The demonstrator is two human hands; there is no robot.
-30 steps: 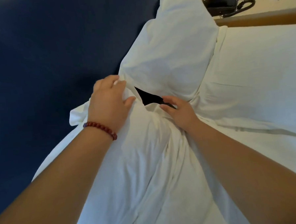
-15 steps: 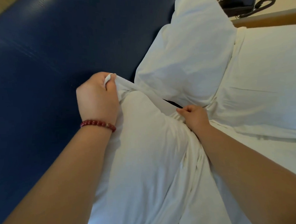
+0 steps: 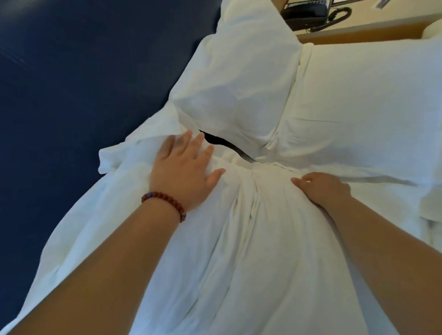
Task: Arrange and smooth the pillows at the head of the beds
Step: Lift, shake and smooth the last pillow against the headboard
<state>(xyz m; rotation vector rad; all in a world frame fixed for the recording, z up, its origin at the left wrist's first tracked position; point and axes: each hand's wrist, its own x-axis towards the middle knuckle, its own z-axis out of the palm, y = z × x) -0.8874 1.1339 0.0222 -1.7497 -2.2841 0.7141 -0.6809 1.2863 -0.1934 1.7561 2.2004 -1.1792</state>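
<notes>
A white, creased pillow (image 3: 244, 243) leans against the dark blue headboard (image 3: 69, 85) right in front of me. My left hand (image 3: 184, 169), with a red bead bracelet, lies flat on its upper end with fingers spread. My right hand (image 3: 323, 190) presses on the pillow's right side, fingers curled against the cloth. Beyond them a second white pillow (image 3: 238, 84) stands against the headboard. A narrow dark gap shows between the two pillows.
The white bed sheet (image 3: 378, 102) spreads out to the right, with a fold of bedding at the right edge. A wooden bedside surface (image 3: 361, 30) at the top right carries a black telephone (image 3: 306, 10) and papers.
My left hand has let go of the pillowcase corner it pinched and now lies flat on the pillow. My right hand has slid down the pillow's right side.
</notes>
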